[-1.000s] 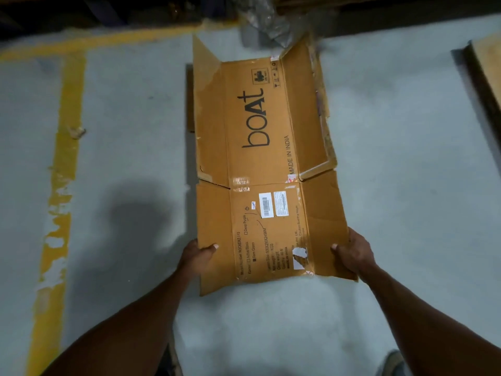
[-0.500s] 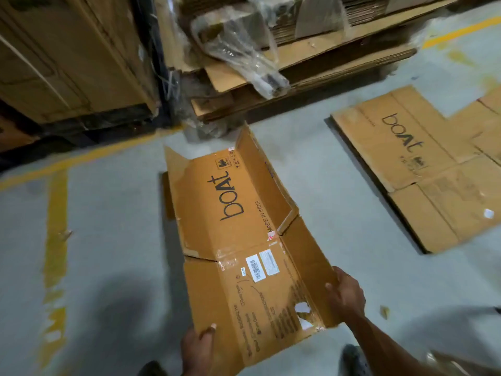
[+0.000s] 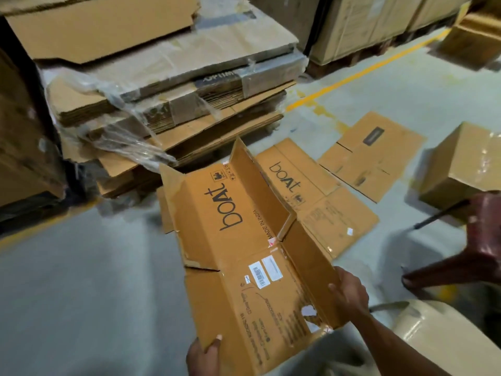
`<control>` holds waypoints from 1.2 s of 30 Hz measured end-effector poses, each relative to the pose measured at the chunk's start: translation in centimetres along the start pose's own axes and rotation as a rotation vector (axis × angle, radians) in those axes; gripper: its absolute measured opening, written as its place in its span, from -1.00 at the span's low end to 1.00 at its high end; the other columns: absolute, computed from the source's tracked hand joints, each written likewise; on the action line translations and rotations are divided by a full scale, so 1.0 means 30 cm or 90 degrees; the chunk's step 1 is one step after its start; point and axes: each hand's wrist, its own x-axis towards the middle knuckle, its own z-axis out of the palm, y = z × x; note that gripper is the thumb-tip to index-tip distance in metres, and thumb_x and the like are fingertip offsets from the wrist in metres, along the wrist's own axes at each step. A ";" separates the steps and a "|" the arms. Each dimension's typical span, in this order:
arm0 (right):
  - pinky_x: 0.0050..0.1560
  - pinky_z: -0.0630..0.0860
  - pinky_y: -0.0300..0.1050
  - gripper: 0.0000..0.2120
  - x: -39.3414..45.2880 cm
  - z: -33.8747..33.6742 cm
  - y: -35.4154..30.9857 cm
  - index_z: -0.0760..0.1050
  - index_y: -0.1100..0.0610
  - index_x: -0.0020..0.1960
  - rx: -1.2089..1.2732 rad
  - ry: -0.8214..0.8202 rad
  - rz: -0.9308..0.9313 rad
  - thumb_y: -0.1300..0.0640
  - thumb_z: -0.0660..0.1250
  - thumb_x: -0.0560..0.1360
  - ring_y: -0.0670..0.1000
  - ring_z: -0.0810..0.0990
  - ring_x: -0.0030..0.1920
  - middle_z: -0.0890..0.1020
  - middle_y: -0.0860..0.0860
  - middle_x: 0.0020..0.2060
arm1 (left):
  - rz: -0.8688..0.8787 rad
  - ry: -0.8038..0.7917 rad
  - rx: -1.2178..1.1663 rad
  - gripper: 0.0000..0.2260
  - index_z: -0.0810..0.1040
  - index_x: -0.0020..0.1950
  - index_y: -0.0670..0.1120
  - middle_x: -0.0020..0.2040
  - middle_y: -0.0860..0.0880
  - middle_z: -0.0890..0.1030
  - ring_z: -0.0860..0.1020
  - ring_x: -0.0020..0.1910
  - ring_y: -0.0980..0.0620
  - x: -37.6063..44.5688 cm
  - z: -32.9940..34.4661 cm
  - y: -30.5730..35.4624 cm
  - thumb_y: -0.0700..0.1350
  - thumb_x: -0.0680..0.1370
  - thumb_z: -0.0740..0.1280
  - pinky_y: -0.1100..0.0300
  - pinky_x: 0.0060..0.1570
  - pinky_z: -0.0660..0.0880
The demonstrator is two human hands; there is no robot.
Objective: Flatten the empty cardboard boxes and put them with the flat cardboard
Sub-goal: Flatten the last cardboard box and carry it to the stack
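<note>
Floor now shows flat cardboard (image 3: 320,196); hands seemingly hold box (image 3: 244,240).

The opened box (image 3: 244,240) is orange-brown cardboard printed with a black "boAt" logo and black "MADE IN INDIA" lettering; it carries white labels, one with a black barcode, and a small red-and-white sticker near its centre fold. The flattened box (image 3: 311,196) lying on the floor shares that orange-brown and the same black logo (with a small white tag near its edge). The floor (image 3: 81,294) is pale grey, crossed by worn yellow lines (image 3: 360,71). The stacked flat cardboard (image 3: 162,63) looks a duller tan, wrapped in clear, glinting plastic film (image 3: 122,126), with a dark band bearing what seems to be pale lettering, too blurred to read.
</note>
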 end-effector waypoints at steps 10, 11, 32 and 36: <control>-0.03 0.62 0.16 -0.63 0.375 -0.423 0.199 0.48 -0.18 0.08 -0.072 0.054 0.080 -0.34 0.13 0.43 0.13 0.69 -0.09 0.69 -0.03 -0.05 | 0.075 -0.096 -0.035 -0.76 0.66 0.20 -0.14 0.08 -0.15 0.69 0.63 0.03 -0.20 -0.248 0.410 0.382 -0.17 0.54 0.45 -0.18 0.20 0.57; -0.02 0.62 0.16 -0.74 0.420 -0.437 0.218 0.46 -0.21 0.06 -0.071 0.054 0.092 -0.26 0.15 0.45 0.14 0.69 -0.09 0.70 -0.02 -0.05 | 0.074 -0.098 -0.036 -0.78 0.65 0.19 -0.11 0.07 -0.13 0.69 0.64 0.03 -0.22 -0.249 0.443 0.408 -0.16 0.55 0.44 -0.21 0.19 0.58; -0.01 0.55 0.21 -0.57 1.171 -0.680 0.364 0.54 0.12 0.20 -0.137 0.033 0.154 -0.19 0.26 0.55 0.31 0.66 -0.02 0.69 0.17 0.02 | 0.028 -0.106 -0.068 -0.84 0.61 0.08 -0.07 0.08 -0.13 0.68 0.63 0.08 -0.21 -0.113 1.173 0.794 -0.25 0.54 0.45 -0.14 0.25 0.55; 0.05 0.55 0.24 -0.40 1.312 -0.689 0.426 0.53 0.11 0.23 -0.112 0.012 0.137 -0.33 0.16 0.45 0.31 0.66 0.01 0.68 0.14 0.04 | 0.007 -0.103 -0.071 -0.79 0.64 0.18 -0.10 0.11 -0.12 0.70 0.65 0.08 -0.23 -0.052 1.311 0.779 -0.19 0.54 0.46 -0.26 0.20 0.57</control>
